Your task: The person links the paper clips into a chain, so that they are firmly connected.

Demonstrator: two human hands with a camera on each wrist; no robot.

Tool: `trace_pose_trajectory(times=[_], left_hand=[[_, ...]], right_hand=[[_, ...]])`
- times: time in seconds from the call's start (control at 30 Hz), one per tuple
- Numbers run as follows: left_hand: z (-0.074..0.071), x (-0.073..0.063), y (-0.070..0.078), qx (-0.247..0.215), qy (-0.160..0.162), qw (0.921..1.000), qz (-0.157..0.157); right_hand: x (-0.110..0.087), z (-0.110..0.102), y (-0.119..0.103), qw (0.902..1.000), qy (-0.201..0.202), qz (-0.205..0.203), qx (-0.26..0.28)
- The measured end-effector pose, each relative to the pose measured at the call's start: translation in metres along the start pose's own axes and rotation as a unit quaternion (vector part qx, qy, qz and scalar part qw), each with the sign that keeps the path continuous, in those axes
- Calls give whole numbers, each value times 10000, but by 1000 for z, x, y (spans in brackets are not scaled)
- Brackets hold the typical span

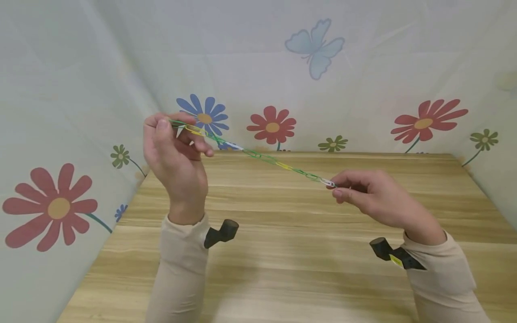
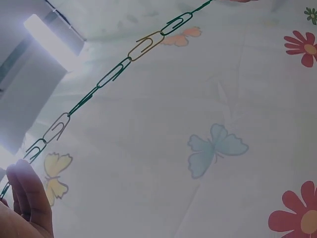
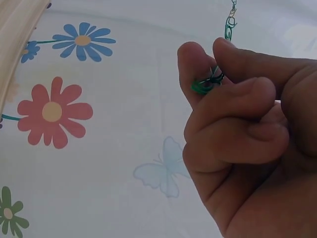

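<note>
A chain of linked paper clips [image 1: 264,158] in green, yellow and white stretches between my two hands, above the table. Its left end, higher up, is pinched between the thumb and fingers of my left hand [image 1: 173,157]; the other fingers there are loosely bent. My right hand [image 1: 375,195] pinches the lower end by a white clip, thumb against forefinger. In the right wrist view, green clips [image 3: 203,87] show behind the thumb tip, between the curled fingers. The left wrist view shows the paper clip chain [image 2: 114,72] running taut up to the right from the left fingertips.
Below the hands lies a wood-grain table [image 1: 282,269]. A pale cloth [image 1: 242,54] printed with flowers and a butterfly stands behind and beside it. Black camera mounts [image 1: 220,232] sit on both sleeved wrists.
</note>
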State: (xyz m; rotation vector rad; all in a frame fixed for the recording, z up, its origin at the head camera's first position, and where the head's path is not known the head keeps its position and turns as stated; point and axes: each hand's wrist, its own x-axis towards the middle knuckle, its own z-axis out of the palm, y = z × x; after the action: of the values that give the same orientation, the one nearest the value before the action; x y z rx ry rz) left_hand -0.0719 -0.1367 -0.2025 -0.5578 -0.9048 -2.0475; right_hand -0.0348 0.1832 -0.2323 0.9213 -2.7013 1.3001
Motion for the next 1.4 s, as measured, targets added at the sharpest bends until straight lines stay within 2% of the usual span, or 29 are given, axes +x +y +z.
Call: trace_pose_trajectory(times=[0.43,0.57,0.73,0.83,1.1,1.4], left_hand=[[-7,8,6,33,410,9992,6],[-11,10,9,37,597,9982,-33],[-13,11,9,-9,607,9982,-14],[-12,11,8,-85,579,9983,11],[-12,10,5,-215,444,9987,-137],[-12,8,-1,41,359,9983,-454]], right_hand=[[0,-1,2,9990,138,-331,-275],[-1,-2,5,9985,89,-527,-68],[-3,-3,9,9967,119,-771,225],[-4,-4,9,9974,212,-648,233],[-5,-8,6,9976,378,35,579],[-7,-13,8,9974,643,240,240]])
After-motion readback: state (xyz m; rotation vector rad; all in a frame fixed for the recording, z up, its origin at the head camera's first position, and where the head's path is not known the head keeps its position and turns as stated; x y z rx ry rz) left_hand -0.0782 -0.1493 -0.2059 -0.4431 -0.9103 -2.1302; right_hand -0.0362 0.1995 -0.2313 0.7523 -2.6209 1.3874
